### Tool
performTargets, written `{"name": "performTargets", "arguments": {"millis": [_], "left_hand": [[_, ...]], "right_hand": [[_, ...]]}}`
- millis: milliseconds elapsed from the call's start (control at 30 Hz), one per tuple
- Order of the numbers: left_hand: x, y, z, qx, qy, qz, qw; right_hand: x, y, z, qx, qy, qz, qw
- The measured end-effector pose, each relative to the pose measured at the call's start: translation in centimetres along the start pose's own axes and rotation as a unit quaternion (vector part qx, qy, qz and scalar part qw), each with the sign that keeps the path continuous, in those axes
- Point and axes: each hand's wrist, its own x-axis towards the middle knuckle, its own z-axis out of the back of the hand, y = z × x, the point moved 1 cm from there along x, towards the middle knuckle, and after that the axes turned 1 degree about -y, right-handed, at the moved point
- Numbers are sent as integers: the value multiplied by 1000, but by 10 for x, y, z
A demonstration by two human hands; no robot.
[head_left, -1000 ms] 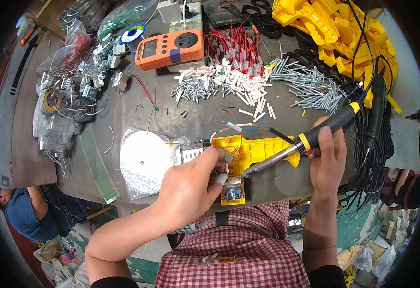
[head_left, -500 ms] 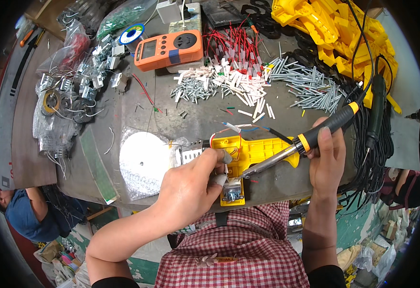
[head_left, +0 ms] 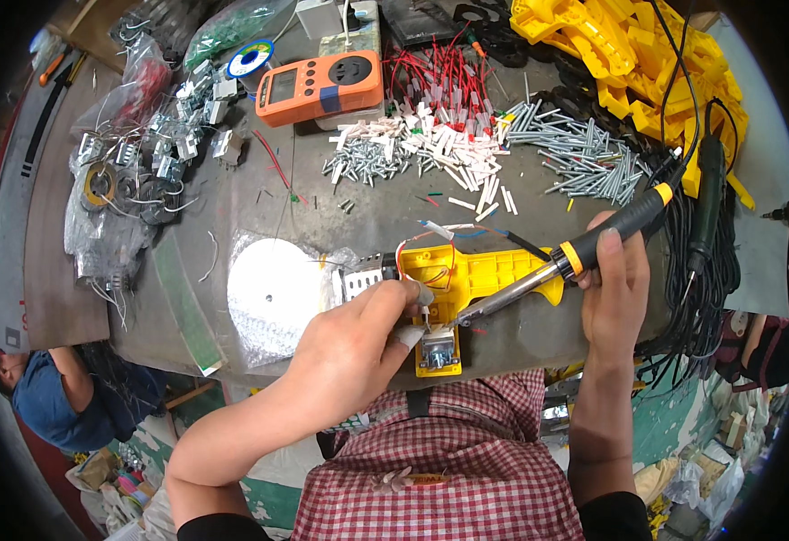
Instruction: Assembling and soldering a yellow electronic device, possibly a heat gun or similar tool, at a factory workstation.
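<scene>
Soldering looks to be the step in hand: my right hand (head_left: 613,290) is closed around the soldering iron (head_left: 557,270), tip at the yellow housing (head_left: 485,270) on the table (head_left: 367,207). My left hand (head_left: 349,347) pinches something thin, probably solder wire, beside the tip. Next calls for a steady tip on the joint.

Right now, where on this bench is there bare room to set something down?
Bare grey bench top lies between the orange meter, the round white disc and the yellow plastic housing. The back, with the heaped white connectors and grey screws, is crowded.
</scene>
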Motion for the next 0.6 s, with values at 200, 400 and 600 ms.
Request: {"name": "performTargets", "arguments": {"millis": [200,400,600], "left_hand": [[-10,13,20,107,-147,-59,982],[-14,41,19,135,-141,-23,980],[-23,30,27,58,-208,-5,976]], "right_hand": [[1,1,-3,-3,-13,1,1000],[2,-1,1,-8,-4,-4,1000],[2,0,-2,-15,-10,-7,1000]]}}
